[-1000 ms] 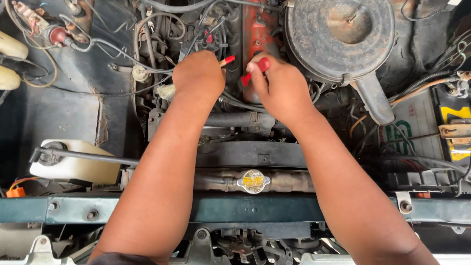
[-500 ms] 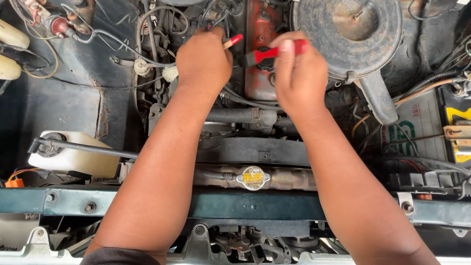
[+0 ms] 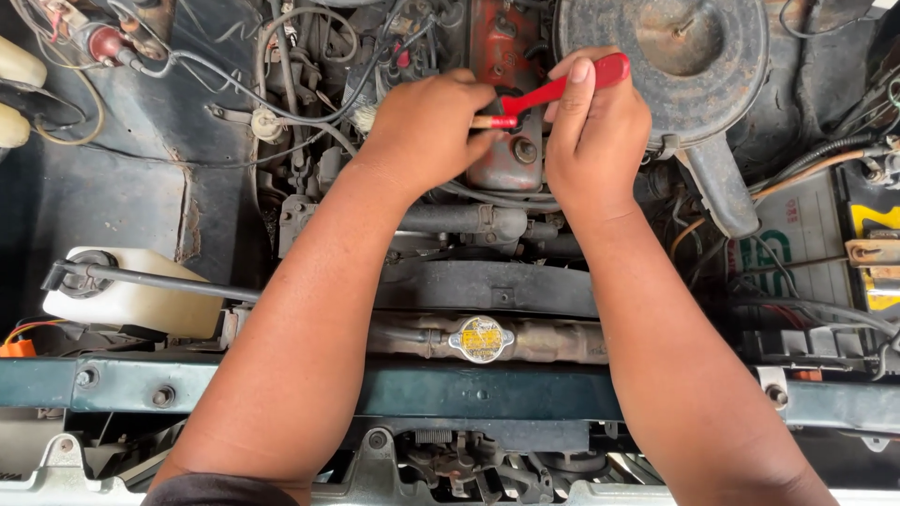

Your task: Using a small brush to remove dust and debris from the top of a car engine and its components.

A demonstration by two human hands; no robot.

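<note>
Round air cleaner [image 3: 698, 56] — brass radiator cap [image 3: 481, 338], white reservoir [image 3: 131, 302], battery [image 3: 867, 244].

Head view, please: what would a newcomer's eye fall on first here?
Two bare hands meet at top centre on a red-handled tool: left hand at its tip, right hand gripping the handle. Right of them sits a round rusty metal air-cleaner housing; below, a yellow radiator cap.

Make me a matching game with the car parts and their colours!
Things:
1. tool handle
2. radiator cap
3. tank
4. air cleaner

Colours:
a. white
b. rusty grey
c. red
d. yellow

Pairs: 1-c, 2-d, 3-a, 4-b
</note>
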